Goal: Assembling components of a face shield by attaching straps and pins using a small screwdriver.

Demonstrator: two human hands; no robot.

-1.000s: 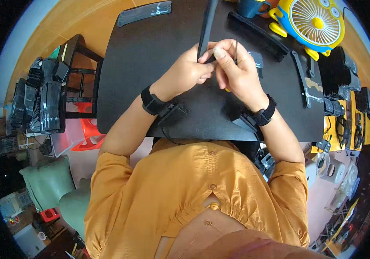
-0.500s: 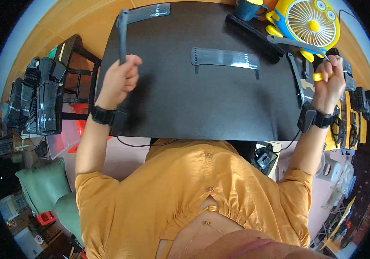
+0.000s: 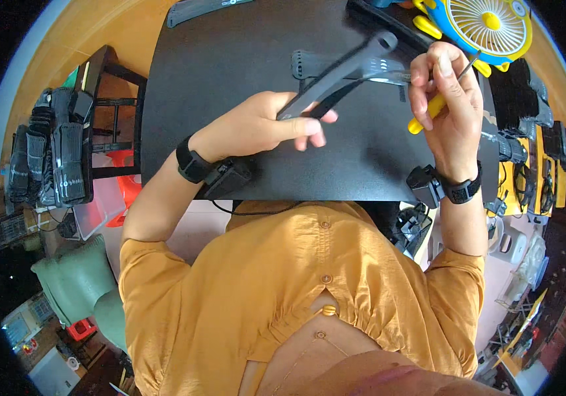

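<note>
My left hand is closed round a long grey flexible strap, whose rounded end with a hole points up and away to the right. My right hand is closed with a yellow-handled tool tucked in it; the tool's thin metal shaft sticks out beyond the fingers. Those fingers also pinch the end of a thin dark strap, which reaches across to my left fingers. Beneath and behind lies another flat grey strap on the black table, partly covered by the held ones.
A yellow and blue fan stands at the far right, with a long black bar beside it. Another strap lies at the far left edge. Stacked dark straps fill a stool on the left; more dark straps are at the right.
Both hands have come inward over the table's middle, bringing their straps together. The left strap has tipped from upright to slanting right. The view has shifted slightly.
</note>
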